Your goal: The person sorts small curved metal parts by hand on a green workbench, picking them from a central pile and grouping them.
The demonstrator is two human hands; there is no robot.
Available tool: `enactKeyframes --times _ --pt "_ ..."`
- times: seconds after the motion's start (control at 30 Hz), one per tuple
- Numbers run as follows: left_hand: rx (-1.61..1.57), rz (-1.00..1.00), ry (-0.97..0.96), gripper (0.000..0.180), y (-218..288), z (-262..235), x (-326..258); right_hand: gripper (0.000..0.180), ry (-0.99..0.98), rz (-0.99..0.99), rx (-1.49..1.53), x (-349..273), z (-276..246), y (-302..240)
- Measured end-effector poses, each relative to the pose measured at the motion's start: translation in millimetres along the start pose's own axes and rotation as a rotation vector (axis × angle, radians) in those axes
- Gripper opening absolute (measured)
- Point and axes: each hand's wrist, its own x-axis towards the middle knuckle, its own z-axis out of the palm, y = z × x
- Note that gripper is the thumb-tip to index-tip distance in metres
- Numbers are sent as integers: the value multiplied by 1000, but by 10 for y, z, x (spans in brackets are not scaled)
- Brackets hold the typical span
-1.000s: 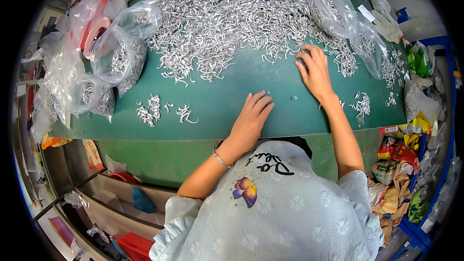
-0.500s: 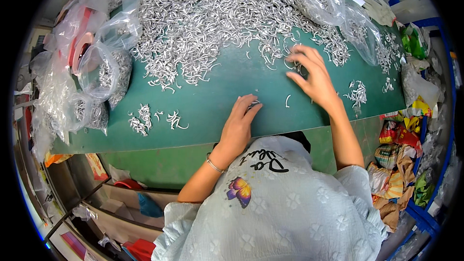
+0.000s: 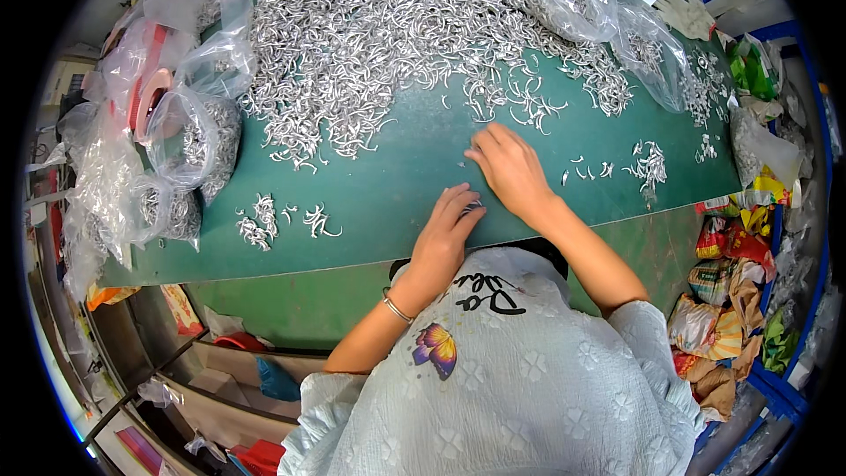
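Note:
A big heap of small curved silver metal pieces (image 3: 379, 44) covers the far middle of the green table (image 3: 405, 159). Near the front edge, my left hand (image 3: 445, 227) rests closed, with some curved silver pieces (image 3: 473, 205) showing between thumb and fingers. Just right of it and slightly farther away, my right hand (image 3: 511, 167) is bent down at the table, its fingers curled together. What lies under those fingers is hidden. A few loose pieces (image 3: 586, 169) lie right of my right hand, beside a small pile (image 3: 649, 165).
Small piles (image 3: 258, 225) of the pieces lie at the left front. Clear plastic bags filled with pieces (image 3: 216, 137) stand at the left, and more bags (image 3: 573, 0) lie at the far right. A blue rack (image 3: 775, 392) with colourful packets stands beyond the table's right end.
My right hand has come from the heap's near edge toward my left hand, its spread fingers now curled. Several loose pieces now lie to its right. My left hand has barely moved.

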Motion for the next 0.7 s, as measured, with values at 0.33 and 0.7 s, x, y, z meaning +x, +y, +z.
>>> enactKeyframes --times 0.33,0.7 --pt "28 53 27 36 81 144 62 22 172 75 -164 15 -355 330" --pt "94 -99 136 22 -39 -113 15 46 34 -50 -85 153 -306 -11"
